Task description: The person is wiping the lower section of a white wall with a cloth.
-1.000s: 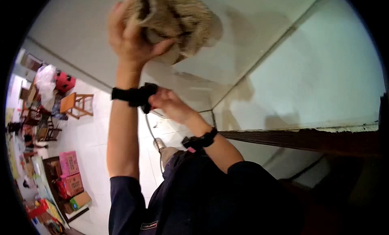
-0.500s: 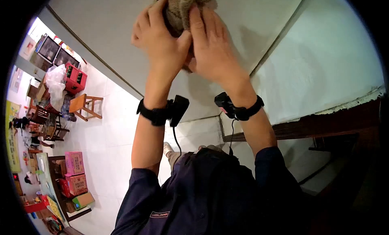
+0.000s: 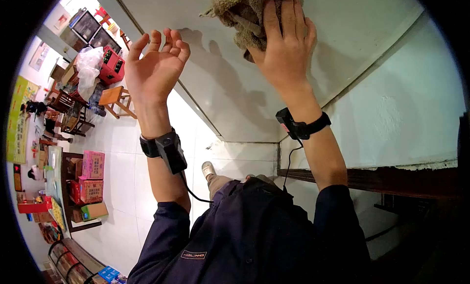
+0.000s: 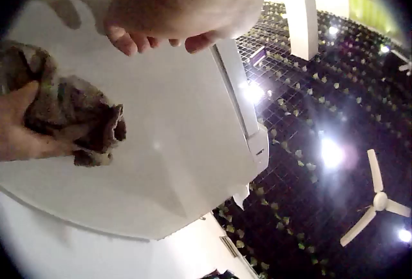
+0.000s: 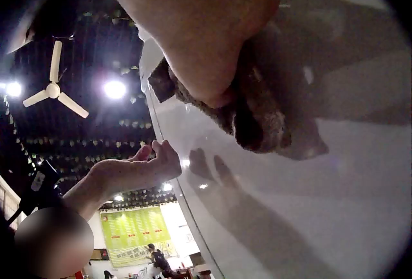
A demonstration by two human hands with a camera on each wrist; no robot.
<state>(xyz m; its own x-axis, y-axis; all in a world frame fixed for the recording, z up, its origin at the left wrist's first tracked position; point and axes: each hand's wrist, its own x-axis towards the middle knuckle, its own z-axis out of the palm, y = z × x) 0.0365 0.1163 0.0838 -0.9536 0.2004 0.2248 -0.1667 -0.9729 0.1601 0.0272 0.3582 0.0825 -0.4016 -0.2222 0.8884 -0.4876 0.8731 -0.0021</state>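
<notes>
A bunched brown towel (image 3: 242,17) lies against the smooth white wall panel (image 3: 342,26) at the top of the head view. My right hand (image 3: 289,58) holds it there, fingers laid over the cloth and thumb along its lower side. In the left wrist view, folds of the towel (image 4: 84,111) stick out past the right hand (image 4: 19,131). Lower and to the left, my left hand (image 3: 156,68) is raised with its palm showing, fingers loosely bent, nothing in it. Its shadow falls on the panel beside it.
A dark wooden ledge (image 3: 362,183) runs below the pale wall at right. On the tiled floor at left stand a wooden stool (image 3: 117,101), a red crate (image 3: 111,66) and stacked pink boxes (image 3: 92,176). A ceiling fan (image 4: 380,202) shows overhead.
At first my left hand held the towel while the right touched the left wrist strap. Then both hands were on the towel; now the left has let go and moved left, the right keeping it.
</notes>
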